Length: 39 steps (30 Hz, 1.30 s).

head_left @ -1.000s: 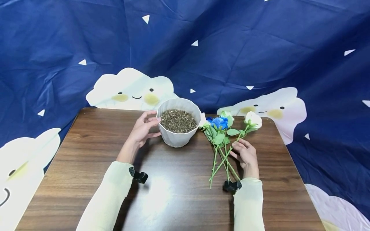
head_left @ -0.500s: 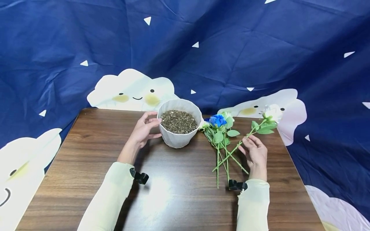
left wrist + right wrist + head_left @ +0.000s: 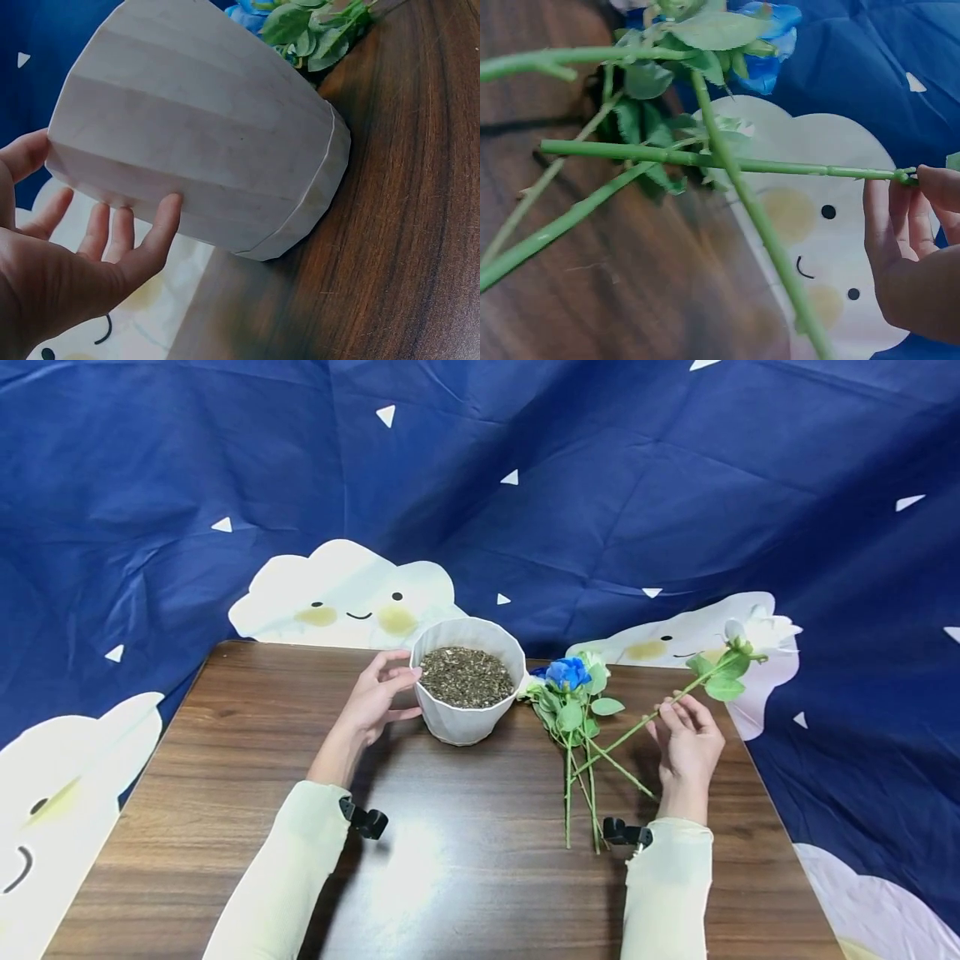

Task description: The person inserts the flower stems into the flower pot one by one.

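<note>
A white plastic flowerpot [image 3: 468,724] filled with brown soil [image 3: 467,677] stands upright on the table. My left hand [image 3: 372,700] rests against its left side, with spread, fairly straight fingertips touching the wall and rim; the left wrist view shows the hand [image 3: 82,262] against the ribbed wall [image 3: 202,112]. With thumb and fingertips my right hand [image 3: 690,739] pinches the green stem of a white rose [image 3: 761,631]. The bloom tilts up to the right, and the stem's lower end crosses above other stems. In the right wrist view the hand [image 3: 915,255] grips that stem [image 3: 780,166].
Just right of the pot lie more artificial flowers, among them a blue rose [image 3: 567,674] and pale blooms, their stems crossed toward the front. The brown wooden table [image 3: 480,877] ends at a blue curtain [image 3: 480,485] with cloud prints behind it.
My right hand has moved right, drawing the white rose away from the other flowers and raising its bloom. The left hand stays at the pot.
</note>
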Available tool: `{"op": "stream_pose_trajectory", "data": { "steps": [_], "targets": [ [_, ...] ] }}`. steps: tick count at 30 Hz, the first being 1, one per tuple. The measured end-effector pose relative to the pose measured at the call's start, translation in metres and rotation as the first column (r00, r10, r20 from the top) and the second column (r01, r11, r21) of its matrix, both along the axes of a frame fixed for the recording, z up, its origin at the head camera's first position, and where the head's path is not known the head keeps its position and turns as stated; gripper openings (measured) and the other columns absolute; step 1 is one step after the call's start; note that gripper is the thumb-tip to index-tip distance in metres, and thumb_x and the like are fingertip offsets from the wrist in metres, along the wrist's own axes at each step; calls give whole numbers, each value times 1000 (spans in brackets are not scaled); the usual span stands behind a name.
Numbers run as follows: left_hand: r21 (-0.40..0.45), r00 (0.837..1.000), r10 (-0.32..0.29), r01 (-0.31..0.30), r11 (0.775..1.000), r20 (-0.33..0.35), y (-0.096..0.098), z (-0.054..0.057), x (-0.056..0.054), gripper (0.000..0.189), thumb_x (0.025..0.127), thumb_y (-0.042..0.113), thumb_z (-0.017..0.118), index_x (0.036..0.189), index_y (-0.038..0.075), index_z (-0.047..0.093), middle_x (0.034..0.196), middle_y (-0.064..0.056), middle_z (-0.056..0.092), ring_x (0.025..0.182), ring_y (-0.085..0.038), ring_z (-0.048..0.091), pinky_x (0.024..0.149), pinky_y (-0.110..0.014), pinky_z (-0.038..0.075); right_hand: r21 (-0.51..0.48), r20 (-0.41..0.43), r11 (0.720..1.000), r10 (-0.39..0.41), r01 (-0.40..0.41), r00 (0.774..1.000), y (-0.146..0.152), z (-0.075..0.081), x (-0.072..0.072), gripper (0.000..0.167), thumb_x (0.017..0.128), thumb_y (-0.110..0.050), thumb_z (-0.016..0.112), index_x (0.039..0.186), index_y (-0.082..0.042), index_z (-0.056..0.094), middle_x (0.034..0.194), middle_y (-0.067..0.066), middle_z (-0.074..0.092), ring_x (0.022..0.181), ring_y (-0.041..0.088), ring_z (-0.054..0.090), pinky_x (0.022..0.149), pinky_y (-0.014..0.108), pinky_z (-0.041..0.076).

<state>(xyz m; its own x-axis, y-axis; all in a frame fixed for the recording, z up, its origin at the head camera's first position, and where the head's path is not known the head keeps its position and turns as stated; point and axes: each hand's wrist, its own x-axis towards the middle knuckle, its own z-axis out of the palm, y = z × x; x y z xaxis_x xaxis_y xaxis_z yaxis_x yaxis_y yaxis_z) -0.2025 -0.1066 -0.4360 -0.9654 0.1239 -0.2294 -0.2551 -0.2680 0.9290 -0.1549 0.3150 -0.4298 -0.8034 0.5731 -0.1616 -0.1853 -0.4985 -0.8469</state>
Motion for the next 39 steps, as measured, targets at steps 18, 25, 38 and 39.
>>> {"op": "stream_pose_trajectory", "data": {
  "steps": [18, 25, 38, 39],
  "targets": [
    [7, 1000, -4, 4, 1000, -8, -1, -2, 0, 51, 97, 14, 68, 143, 12, 46, 116, -4, 53, 103, -18, 56, 91, -55, 58, -136, -178, 991, -25, 1, 984, -6, 25, -7, 28, 88, 18, 66, 113, 5, 63, 93, 15, 64, 76, 24, 71, 62, 36, 65],
    [10, 1000, -1, 1, 1000, -5, 0, -2, 0, 49, 97, 14, 68, 141, 13, 47, 115, -4, 52, 103, -17, 55, 90, -55, 59, -143, -251, 989, -6, -31, 968, -15, 30, -12, 31, 83, 18, 72, 111, 8, 64, 92, 18, 65, 77, 25, 70, 65, 38, 66],
    [-1, 1000, 2, -2, 1000, -11, 1, -1, 0, 52, 98, 14, 68, 144, 12, 45, 117, -5, 52, 103, -18, 56, 89, -53, 60, -167, -335, 979, 52, -114, 941, -36, 54, -21, 23, 91, 18, 61, 112, 9, 63, 91, 18, 65, 76, 27, 69, 62, 38, 65],
    [-3, 1000, 2, -2, 1000, -10, 1, -1, 0, 52, 98, 14, 68, 144, 12, 45, 118, -5, 52, 103, -18, 56, 88, -53, 60, -175, -345, 977, 53, -120, 937, -37, 56, -21, 24, 91, 19, 61, 113, 10, 61, 92, 18, 65, 77, 27, 69, 61, 38, 65]
  ]
}}
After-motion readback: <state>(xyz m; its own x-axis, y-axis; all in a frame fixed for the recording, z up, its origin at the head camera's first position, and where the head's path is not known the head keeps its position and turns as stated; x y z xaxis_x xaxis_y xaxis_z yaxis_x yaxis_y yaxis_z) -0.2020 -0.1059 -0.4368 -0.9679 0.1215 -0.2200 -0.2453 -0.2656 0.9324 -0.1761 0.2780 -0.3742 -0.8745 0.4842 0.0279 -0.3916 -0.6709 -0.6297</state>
